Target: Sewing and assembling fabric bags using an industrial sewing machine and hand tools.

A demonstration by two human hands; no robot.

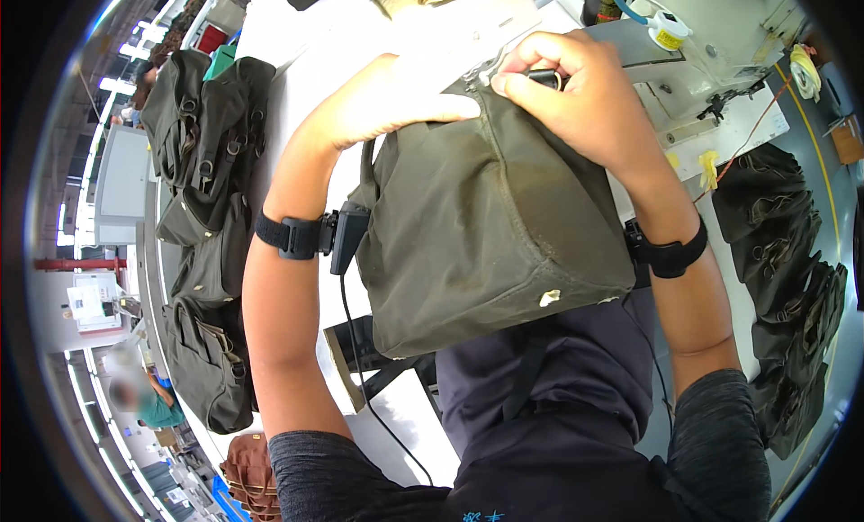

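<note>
A dark olive fabric bag (pixel 441 216) hangs over the table's near edge and rests toward my lap, its seamed side facing me. My left hand (pixel 387 103) holds the bag's upper left part, thumb stretched along the fabric near the seam; glare washes out its fingers. On the other side, my right hand (pixel 576 85) is closed, thumb and forefinger pinching at the bag's top edge by the seam. A black tab with a metal ring (pixel 545 77) shows beside those fingers. Small metal hardware sits at the seam's top, partly lost in the glare.
Beyond my right hand stands a pale sewing machine (pixel 729 36). Several olive bags (pixel 207 153) line the table's left side, and more olive bags (pixel 778 279) lie at the right. Reddish-brown bags (pixel 252 472) are at lower left. A co-worker in green (pixel 162 407) is far left.
</note>
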